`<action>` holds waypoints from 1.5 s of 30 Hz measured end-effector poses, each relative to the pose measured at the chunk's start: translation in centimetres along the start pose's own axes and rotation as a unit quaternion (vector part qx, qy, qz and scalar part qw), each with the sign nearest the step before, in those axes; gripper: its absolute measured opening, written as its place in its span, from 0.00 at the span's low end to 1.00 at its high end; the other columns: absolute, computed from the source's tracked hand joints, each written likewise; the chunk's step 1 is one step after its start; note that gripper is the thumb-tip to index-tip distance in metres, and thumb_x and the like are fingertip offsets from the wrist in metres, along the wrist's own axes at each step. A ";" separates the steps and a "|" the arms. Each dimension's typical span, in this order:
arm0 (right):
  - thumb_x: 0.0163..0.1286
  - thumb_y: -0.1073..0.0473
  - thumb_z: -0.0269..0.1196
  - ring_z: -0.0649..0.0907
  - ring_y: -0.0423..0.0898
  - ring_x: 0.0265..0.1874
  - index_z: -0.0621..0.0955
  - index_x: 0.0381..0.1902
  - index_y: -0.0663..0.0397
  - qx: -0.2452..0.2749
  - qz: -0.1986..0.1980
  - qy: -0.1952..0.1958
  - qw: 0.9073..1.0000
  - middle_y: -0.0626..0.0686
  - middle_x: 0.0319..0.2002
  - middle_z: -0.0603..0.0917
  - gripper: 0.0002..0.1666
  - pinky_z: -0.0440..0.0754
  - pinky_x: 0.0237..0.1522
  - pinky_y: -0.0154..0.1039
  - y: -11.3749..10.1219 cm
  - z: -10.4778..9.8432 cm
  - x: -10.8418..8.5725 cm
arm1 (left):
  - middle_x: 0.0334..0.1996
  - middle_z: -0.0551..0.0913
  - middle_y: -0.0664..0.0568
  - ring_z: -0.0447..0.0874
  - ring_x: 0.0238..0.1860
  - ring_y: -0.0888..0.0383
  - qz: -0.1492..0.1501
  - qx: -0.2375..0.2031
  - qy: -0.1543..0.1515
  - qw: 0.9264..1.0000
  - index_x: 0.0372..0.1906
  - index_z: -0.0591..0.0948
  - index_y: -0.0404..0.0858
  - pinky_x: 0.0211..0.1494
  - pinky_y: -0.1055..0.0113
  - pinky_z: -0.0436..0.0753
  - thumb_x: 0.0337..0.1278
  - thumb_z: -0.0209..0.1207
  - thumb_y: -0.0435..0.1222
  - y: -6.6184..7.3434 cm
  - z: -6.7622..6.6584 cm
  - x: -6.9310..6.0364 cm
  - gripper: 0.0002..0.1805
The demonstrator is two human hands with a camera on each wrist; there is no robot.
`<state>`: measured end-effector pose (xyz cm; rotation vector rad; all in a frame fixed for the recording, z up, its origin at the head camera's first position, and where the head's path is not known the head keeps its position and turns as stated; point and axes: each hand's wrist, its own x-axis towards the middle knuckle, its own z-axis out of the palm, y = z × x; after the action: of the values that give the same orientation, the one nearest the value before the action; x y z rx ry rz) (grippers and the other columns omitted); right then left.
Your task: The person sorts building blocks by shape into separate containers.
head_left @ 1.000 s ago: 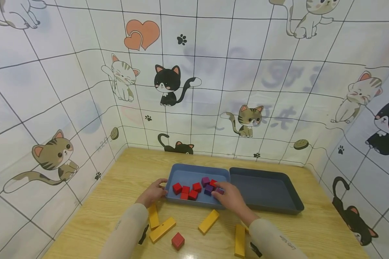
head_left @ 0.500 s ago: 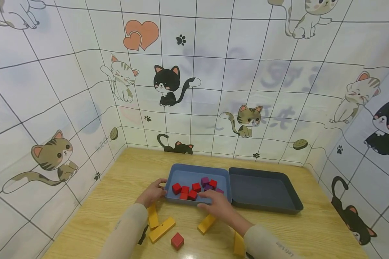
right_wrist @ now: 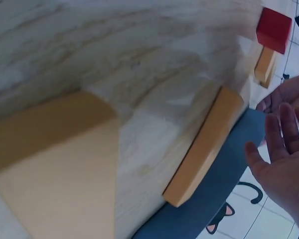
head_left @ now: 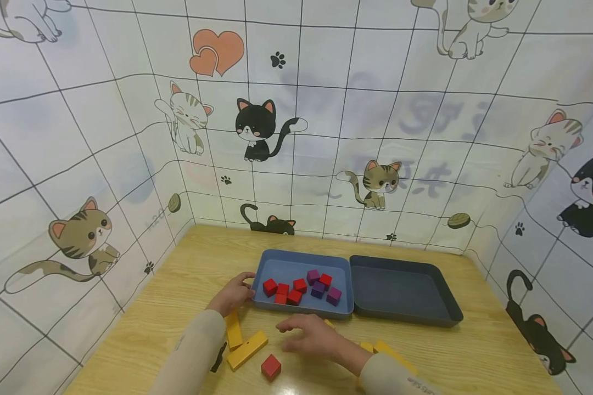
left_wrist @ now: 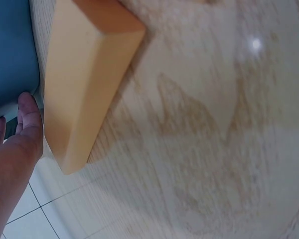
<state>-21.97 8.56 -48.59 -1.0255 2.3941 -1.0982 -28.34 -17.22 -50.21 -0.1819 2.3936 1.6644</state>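
A blue tray (head_left: 279, 262) holds several red cubes (head_left: 294, 297) and three purple cubes (head_left: 333, 296). My left hand (head_left: 233, 294) rests against the tray's left wall, with thumb and fingertips touching its outside near the front corner. In front of the tray, my right hand (head_left: 312, 336) hovers over the table, its fingers spread and holding nothing. A loose red cube (head_left: 271, 368) lies on the table just nearer than that hand. The right wrist view shows my right palm (right_wrist: 284, 174) with fingers apart.
A dark grey tray (head_left: 405, 288) adjoins the blue one on its right. Yellow blocks (head_left: 247, 350) lie on the wooden table at front left; others (head_left: 394, 355) lie by my right sleeve. A cat-patterned cloth (head_left: 321, 137) stands behind and at both sides.
My right hand has left the purple cube at the blue tray's right end and moved left and nearer, out over the table. My left hand has stayed at the tray.
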 end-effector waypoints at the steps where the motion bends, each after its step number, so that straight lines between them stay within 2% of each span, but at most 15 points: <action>1: 0.64 0.54 0.70 0.81 0.40 0.52 0.83 0.57 0.54 -0.004 -0.005 -0.008 1.000 0.43 0.50 0.85 0.23 0.79 0.55 0.41 0.0 0.2 0.1 | 0.53 0.76 0.35 0.79 0.47 0.48 -0.001 -0.001 0.000 1.000 0.70 0.67 0.33 0.59 0.50 0.78 0.64 0.52 0.23 0.0 0.0 0.0 0.28; 9: 0.64 0.52 0.70 0.80 0.37 0.50 0.83 0.57 0.51 -0.028 -0.050 -0.053 0.997 0.42 0.50 0.84 0.24 0.77 0.55 0.35 -0.1 1.3 0.4 | 0.53 0.76 0.34 0.79 0.47 0.47 0.007 -0.005 0.000 1.000 0.69 0.67 0.31 0.58 0.50 0.78 0.63 0.52 0.23 0.2 0.0 -0.3 0.28; 22: 0.62 0.56 0.72 0.78 0.32 0.49 0.83 0.57 0.50 -0.041 -0.054 -0.096 0.993 0.41 0.50 0.83 0.24 0.77 0.54 0.33 -0.4 2.0 0.6 | 0.54 0.76 0.34 0.79 0.49 0.47 0.006 0.002 -0.001 1.000 0.69 0.67 0.32 0.59 0.49 0.77 0.64 0.52 0.23 0.0 -0.1 -0.3 0.28; 31: 0.62 0.58 0.71 0.79 0.30 0.47 0.85 0.55 0.50 -0.106 -0.085 -0.098 0.986 0.39 0.48 0.83 0.22 0.76 0.52 0.30 -0.3 2.3 0.6 | 0.53 0.76 0.32 0.80 0.48 0.47 0.014 -0.004 -0.003 1.000 0.69 0.67 0.30 0.57 0.50 0.78 0.63 0.52 0.23 0.2 0.0 -0.4 0.28; 41: 0.61 0.62 0.70 0.78 0.30 0.46 0.85 0.54 0.53 -0.123 -0.122 -0.101 0.980 0.41 0.47 0.83 0.21 0.75 0.52 0.28 -0.6 2.4 0.6 | 0.53 0.76 0.33 0.80 0.48 0.47 0.015 0.000 -0.004 1.000 0.69 0.67 0.31 0.58 0.49 0.78 0.63 0.52 0.23 0.0 -0.1 -0.4 0.28; 45: 0.62 0.60 0.70 0.78 0.30 0.46 0.85 0.52 0.51 -0.131 -0.118 -0.101 0.979 0.39 0.46 0.83 0.19 0.75 0.52 0.28 -0.4 2.4 0.6 | 0.53 0.76 0.34 0.80 0.49 0.47 0.010 -0.001 -0.004 1.000 0.69 0.67 0.31 0.59 0.49 0.77 0.63 0.52 0.23 0.1 -0.2 -0.4 0.28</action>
<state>-20.88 6.69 -49.88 -1.4644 2.3369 -0.7156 -28.03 -17.34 -49.96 -0.1505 2.3961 1.6721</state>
